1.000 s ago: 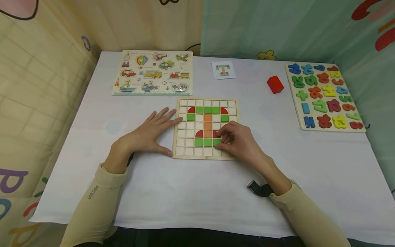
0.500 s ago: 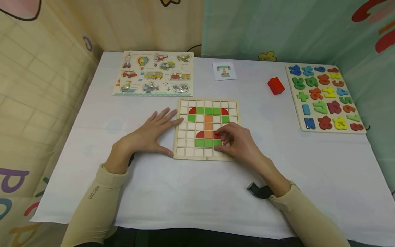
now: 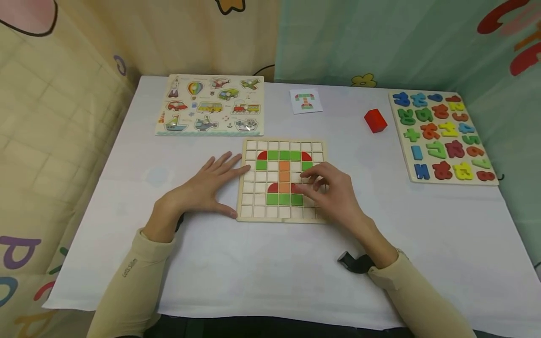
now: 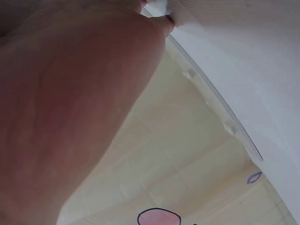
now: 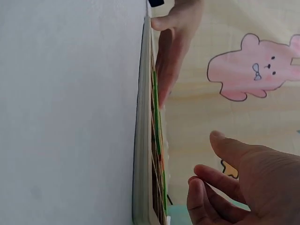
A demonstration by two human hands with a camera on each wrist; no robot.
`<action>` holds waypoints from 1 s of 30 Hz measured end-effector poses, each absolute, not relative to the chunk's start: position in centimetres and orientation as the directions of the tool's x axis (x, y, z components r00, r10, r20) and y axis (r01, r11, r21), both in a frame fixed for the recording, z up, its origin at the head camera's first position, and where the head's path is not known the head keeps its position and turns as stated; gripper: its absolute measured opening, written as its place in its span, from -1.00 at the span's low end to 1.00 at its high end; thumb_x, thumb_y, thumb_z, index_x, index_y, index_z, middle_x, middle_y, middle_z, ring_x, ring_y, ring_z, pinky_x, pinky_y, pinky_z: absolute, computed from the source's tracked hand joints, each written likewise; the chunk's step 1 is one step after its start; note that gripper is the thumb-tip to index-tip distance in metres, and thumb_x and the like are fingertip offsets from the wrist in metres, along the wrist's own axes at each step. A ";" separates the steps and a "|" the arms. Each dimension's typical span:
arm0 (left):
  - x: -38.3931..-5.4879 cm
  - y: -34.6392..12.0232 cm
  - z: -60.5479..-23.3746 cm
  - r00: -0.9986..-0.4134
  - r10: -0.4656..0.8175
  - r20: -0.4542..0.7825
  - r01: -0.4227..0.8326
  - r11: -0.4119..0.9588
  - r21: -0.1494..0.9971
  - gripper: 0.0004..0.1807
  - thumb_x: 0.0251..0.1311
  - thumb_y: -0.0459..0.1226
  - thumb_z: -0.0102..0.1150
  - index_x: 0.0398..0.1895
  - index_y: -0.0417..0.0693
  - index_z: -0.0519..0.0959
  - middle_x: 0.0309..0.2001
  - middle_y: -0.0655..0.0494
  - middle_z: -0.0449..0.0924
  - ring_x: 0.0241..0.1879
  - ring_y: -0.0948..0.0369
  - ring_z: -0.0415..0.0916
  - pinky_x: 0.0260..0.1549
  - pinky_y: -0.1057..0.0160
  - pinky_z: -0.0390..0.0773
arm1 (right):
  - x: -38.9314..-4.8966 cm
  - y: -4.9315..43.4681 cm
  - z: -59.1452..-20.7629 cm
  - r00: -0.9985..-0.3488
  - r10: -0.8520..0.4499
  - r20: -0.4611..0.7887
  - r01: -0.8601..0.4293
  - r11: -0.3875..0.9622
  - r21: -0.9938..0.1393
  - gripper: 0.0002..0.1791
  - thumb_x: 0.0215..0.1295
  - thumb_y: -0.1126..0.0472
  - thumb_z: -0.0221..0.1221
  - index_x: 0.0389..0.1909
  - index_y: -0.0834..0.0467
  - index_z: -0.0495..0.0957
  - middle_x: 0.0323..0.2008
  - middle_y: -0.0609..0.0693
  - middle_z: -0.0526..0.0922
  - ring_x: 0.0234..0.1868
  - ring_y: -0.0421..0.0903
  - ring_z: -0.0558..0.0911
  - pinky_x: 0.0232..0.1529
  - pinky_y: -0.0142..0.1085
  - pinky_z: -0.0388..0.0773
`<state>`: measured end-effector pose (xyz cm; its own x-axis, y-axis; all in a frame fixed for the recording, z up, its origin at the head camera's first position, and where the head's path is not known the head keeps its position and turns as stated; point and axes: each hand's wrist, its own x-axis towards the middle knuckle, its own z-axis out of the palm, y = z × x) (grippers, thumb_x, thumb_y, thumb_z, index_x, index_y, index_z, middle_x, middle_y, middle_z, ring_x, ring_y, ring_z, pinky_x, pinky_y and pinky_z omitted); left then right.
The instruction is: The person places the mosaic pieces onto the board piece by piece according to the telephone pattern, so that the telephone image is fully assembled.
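A square wooden grid board [image 3: 259, 211] lies in the head view, its cells partly filled with flat tiles. Orange tiles [image 3: 284, 176] form a middle column, green tiles [image 3: 284, 199] make rows above and below, and red rounded-corner tiles [image 3: 273, 188] sit at the row ends. My left hand [image 3: 203, 190] lies with fingers spread at the board's left edge, thumb by the lower corner. Over the board's right side hovers my right hand [image 3: 336, 193], partly covering a lower red tile. In the right wrist view this hand [image 5: 248, 183] has thumb and fingers apart, nothing between them.
Behind the board lie a vehicle picture puzzle [image 3: 211, 133] and a small card [image 3: 314, 109] printed with a tile pattern. A red block [image 3: 375, 120] stands to the right, beside a number puzzle board [image 3: 456, 182]. Curtains [image 3: 380, 42] border the white-covered table [image 3: 236, 272].
My right hand has lifted from the lower right tiles, its thumb moving up and uncovering the green tile there. My left hand stays in place. The head view has tilted slightly.
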<state>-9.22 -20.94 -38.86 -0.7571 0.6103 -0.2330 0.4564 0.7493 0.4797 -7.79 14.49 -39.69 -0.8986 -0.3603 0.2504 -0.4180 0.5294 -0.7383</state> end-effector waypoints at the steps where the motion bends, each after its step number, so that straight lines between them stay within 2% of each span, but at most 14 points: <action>1: -9.2 -21.0 -38.9 -0.757 0.609 -0.234 0.456 0.750 0.479 0.36 -0.11 0.24 0.64 0.73 0.20 0.04 0.76 0.05 -0.27 0.73 -0.07 -0.44 0.63 -0.29 -0.35 | -8.0 14.7 -39.7 -0.901 -0.340 0.267 -0.419 0.531 -0.737 -0.66 0.22 0.22 0.53 -0.04 0.24 0.70 -0.17 0.08 0.71 -0.25 -0.08 0.66 -0.21 -0.18 0.76; 7: -9.2 -21.2 -39.1 -0.757 0.612 -0.232 0.459 0.749 0.478 0.35 -0.09 0.25 0.62 0.73 0.21 0.02 0.76 0.07 -0.28 0.73 -0.05 -0.45 0.63 -0.29 -0.35 | -9.1 16.2 -39.9 -0.917 -0.273 0.291 -0.398 0.564 -0.724 -0.62 0.28 0.28 0.47 0.08 0.26 0.66 -0.05 0.16 0.72 -0.11 0.03 0.70 -0.07 0.00 0.78; 12: -9.4 -21.3 -39.0 -0.760 0.605 -0.236 0.453 0.754 0.476 0.35 -0.08 0.25 0.62 0.73 0.20 0.03 0.76 0.07 -0.28 0.73 -0.06 -0.45 0.63 -0.29 -0.35 | -9.9 16.8 -40.3 -0.934 -0.235 0.268 -0.357 0.592 -0.723 -0.58 0.34 0.22 0.43 0.16 0.23 0.63 0.02 0.17 0.69 0.00 0.07 0.68 -0.03 0.02 0.77; 17: -9.7 -21.3 -38.9 -0.761 0.604 -0.238 0.454 0.757 0.470 0.35 -0.09 0.25 0.62 0.73 0.20 0.03 0.76 0.06 -0.28 0.73 -0.07 -0.45 0.63 -0.29 -0.35 | -10.2 16.9 -40.6 -0.952 -0.193 0.235 -0.305 0.626 -0.718 -0.59 0.38 0.18 0.40 0.19 0.22 0.63 0.03 0.16 0.70 -0.01 0.08 0.69 -0.03 0.00 0.75; 23: -9.8 -21.4 -39.2 -0.755 0.613 -0.232 0.460 0.748 0.478 0.34 -0.09 0.25 0.62 0.73 0.21 0.04 0.76 0.06 -0.27 0.73 -0.07 -0.45 0.63 -0.30 -0.34 | -10.0 16.9 -41.2 -0.929 -0.296 0.222 -0.363 0.616 -0.699 -0.58 0.35 0.18 0.43 0.17 0.20 0.65 0.03 0.14 0.70 -0.10 0.06 0.67 -0.02 -0.06 0.60; 30: -9.8 -21.3 -39.2 -0.750 0.623 -0.223 0.472 0.741 0.478 0.34 -0.07 0.28 0.59 0.73 0.24 0.02 0.76 0.08 -0.29 0.73 -0.04 -0.47 0.64 -0.27 -0.35 | -9.8 16.9 -40.8 -0.890 -0.384 0.246 -0.447 0.628 -0.637 -0.62 0.30 0.22 0.45 0.10 0.21 0.67 0.06 0.09 0.73 0.01 0.04 0.57 -0.02 -0.08 0.54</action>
<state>-9.83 -21.27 -39.20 -0.7500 0.6226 -0.2233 0.4724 0.7406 0.4779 -9.76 16.86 -40.83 -0.8898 -0.3842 0.2461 -0.4473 0.6279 -0.6369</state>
